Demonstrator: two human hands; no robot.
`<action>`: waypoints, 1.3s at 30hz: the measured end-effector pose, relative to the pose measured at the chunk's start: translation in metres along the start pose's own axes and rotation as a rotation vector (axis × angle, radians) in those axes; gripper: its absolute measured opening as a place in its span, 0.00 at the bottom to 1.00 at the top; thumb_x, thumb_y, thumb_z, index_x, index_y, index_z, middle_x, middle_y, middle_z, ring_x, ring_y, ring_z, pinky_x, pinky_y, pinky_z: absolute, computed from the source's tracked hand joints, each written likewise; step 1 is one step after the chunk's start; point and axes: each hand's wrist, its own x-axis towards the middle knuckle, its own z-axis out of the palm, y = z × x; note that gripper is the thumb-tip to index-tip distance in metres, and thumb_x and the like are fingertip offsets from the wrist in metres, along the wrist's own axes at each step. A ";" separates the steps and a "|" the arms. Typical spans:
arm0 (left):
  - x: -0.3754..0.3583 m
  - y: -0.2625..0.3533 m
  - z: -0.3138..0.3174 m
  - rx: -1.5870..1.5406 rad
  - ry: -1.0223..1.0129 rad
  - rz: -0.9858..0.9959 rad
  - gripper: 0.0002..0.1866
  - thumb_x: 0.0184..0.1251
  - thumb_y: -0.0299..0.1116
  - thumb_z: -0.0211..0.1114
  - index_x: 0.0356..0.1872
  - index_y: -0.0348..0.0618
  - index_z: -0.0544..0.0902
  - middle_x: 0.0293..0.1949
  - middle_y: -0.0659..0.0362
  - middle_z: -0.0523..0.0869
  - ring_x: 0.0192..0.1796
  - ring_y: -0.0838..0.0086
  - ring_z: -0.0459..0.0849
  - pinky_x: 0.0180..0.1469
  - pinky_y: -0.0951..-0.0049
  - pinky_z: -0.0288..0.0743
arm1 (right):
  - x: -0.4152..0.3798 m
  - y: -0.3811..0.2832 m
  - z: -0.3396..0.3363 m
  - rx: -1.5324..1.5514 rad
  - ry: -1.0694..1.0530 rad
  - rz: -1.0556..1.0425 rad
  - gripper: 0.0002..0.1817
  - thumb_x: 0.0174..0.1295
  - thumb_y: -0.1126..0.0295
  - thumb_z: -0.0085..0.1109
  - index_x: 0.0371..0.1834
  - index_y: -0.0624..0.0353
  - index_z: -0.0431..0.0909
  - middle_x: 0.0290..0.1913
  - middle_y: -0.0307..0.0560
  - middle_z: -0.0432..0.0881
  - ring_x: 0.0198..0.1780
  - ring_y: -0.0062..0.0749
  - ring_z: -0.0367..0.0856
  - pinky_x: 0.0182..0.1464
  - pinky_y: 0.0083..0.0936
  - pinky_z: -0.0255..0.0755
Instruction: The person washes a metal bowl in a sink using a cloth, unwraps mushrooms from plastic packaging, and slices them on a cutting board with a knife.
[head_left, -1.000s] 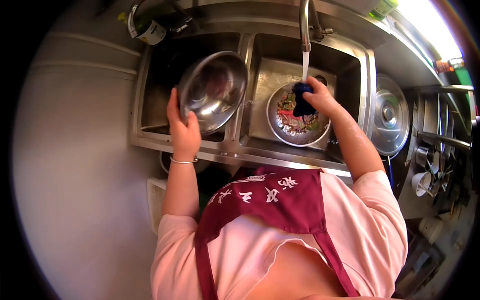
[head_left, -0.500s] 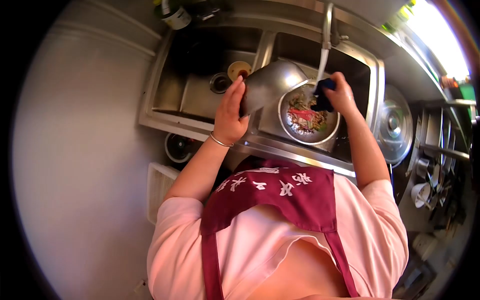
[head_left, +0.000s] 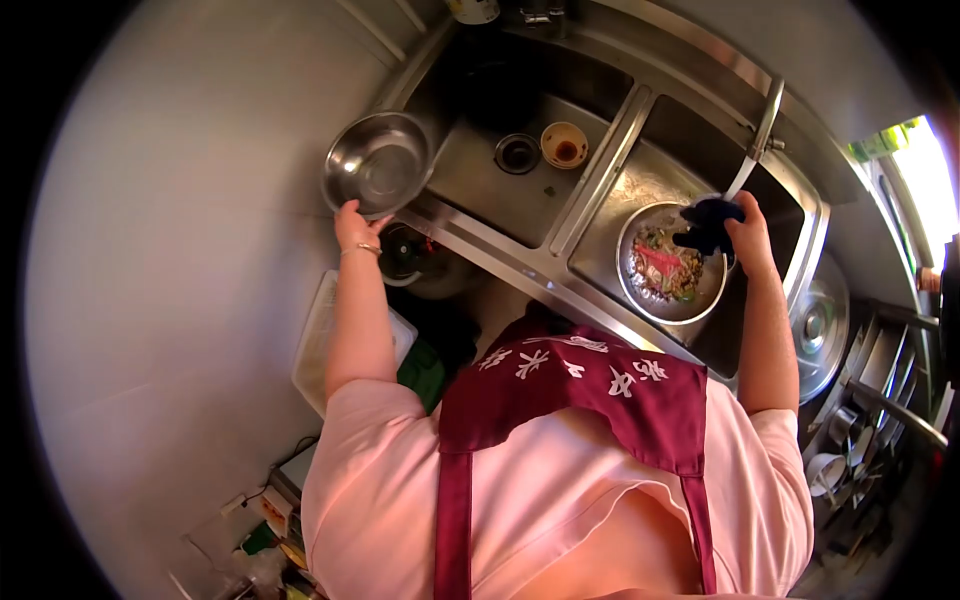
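My left hand (head_left: 358,230) grips the lower rim of a steel bowl (head_left: 378,168), its shiny inside turned up, at the left end of the sink. In my right hand (head_left: 750,238) is a bunched dark blue cloth (head_left: 708,226), held just under the faucet (head_left: 768,122). Below and beside the cloth, a second metal bowl (head_left: 632,290) stands in the right sink basin. Food scraps (head_left: 668,268), brown and green with a red piece among them, lie in that bowl. The cloth overlaps its upper right rim.
The left basin (head_left: 480,190) holds a small cream bowl (head_left: 565,146) with brown residue beside the round drain (head_left: 517,153). A clear domed lid (head_left: 815,325) leans right of the sink. Racked utensils (head_left: 855,440) stand beyond it. At left is a white plastic bin (head_left: 322,345).
My left hand has carried the steel bowl leftward, away from over the scraps, and turned its inside up. My right hand still holds the blue cloth by the faucet. The view has shifted.
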 end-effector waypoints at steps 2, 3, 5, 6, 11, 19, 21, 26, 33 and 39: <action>0.028 0.008 -0.015 0.067 0.138 -0.005 0.19 0.63 0.31 0.52 0.54 0.36 0.66 0.50 0.47 0.75 0.44 0.53 0.79 0.39 0.48 0.83 | 0.009 0.008 0.004 0.093 0.037 0.011 0.24 0.49 0.82 0.48 0.53 0.59 0.71 0.41 0.46 0.81 0.43 0.29 0.78 0.49 0.23 0.69; 0.036 0.009 -0.020 0.067 0.138 -0.008 0.19 0.63 0.31 0.52 0.54 0.36 0.66 0.50 0.47 0.75 0.44 0.53 0.79 0.39 0.48 0.83 | 0.014 0.013 0.005 0.020 0.022 -0.002 0.22 0.53 0.80 0.50 0.54 0.57 0.71 0.40 0.47 0.81 0.43 0.31 0.79 0.48 0.25 0.70; 0.047 0.012 -0.024 0.184 0.255 -0.011 0.15 0.63 0.34 0.54 0.48 0.37 0.71 0.42 0.50 0.78 0.36 0.62 0.80 0.35 0.58 0.84 | 0.017 0.016 0.009 -0.022 0.054 -0.025 0.21 0.55 0.78 0.52 0.54 0.57 0.71 0.39 0.48 0.81 0.42 0.33 0.79 0.47 0.26 0.70; 0.052 0.011 -0.024 0.183 0.248 -0.017 0.15 0.63 0.34 0.54 0.48 0.37 0.71 0.42 0.50 0.78 0.36 0.62 0.80 0.35 0.58 0.84 | 0.017 0.015 0.009 -0.065 0.084 -0.049 0.19 0.56 0.76 0.54 0.54 0.57 0.71 0.38 0.50 0.81 0.42 0.34 0.79 0.47 0.27 0.71; 0.068 0.008 -0.027 0.337 0.326 -0.041 0.13 0.58 0.40 0.60 0.35 0.40 0.75 0.28 0.55 0.76 0.24 0.72 0.75 0.29 0.68 0.81 | 0.013 0.005 0.002 -0.183 0.061 -0.002 0.21 0.51 0.73 0.59 0.51 0.58 0.70 0.42 0.56 0.80 0.46 0.44 0.80 0.47 0.33 0.72; 0.034 0.046 0.016 0.884 0.615 0.638 0.26 0.53 0.41 0.63 0.46 0.26 0.75 0.41 0.47 0.82 0.40 0.61 0.81 0.44 0.61 0.78 | 0.005 -0.011 -0.007 -0.006 0.126 0.104 0.23 0.48 0.75 0.58 0.52 0.60 0.70 0.41 0.52 0.79 0.44 0.36 0.79 0.49 0.28 0.71; 0.010 0.033 0.065 0.794 0.296 1.037 0.20 0.58 0.36 0.60 0.46 0.27 0.76 0.42 0.48 0.82 0.45 0.63 0.80 0.49 0.64 0.75 | 0.006 0.001 -0.004 0.106 0.088 0.107 0.23 0.50 0.78 0.54 0.53 0.60 0.70 0.42 0.50 0.79 0.45 0.34 0.77 0.50 0.27 0.70; -0.174 -0.079 0.252 0.791 -1.090 0.515 0.10 0.68 0.30 0.56 0.46 0.39 0.79 0.45 0.59 0.84 0.48 0.75 0.80 0.53 0.76 0.72 | 0.003 -0.008 -0.007 -0.002 -0.057 0.070 0.20 0.56 0.72 0.60 0.53 0.60 0.71 0.40 0.44 0.81 0.42 0.26 0.78 0.48 0.24 0.71; -0.227 -0.247 0.350 0.455 -1.510 -0.278 0.26 0.76 0.49 0.37 0.59 0.41 0.72 0.57 0.58 0.77 0.61 0.74 0.71 0.66 0.72 0.58 | 0.001 -0.042 -0.020 -0.103 -0.031 -0.117 0.25 0.46 0.75 0.61 0.51 0.63 0.71 0.42 0.51 0.79 0.45 0.33 0.78 0.48 0.27 0.72; -0.223 -0.294 0.340 0.419 -1.369 -0.651 0.26 0.74 0.50 0.40 0.60 0.41 0.69 0.51 0.54 0.79 0.54 0.70 0.78 0.59 0.64 0.69 | 0.017 -0.030 -0.024 0.487 0.139 0.244 0.24 0.49 0.72 0.58 0.52 0.62 0.70 0.39 0.50 0.77 0.39 0.31 0.76 0.41 0.25 0.72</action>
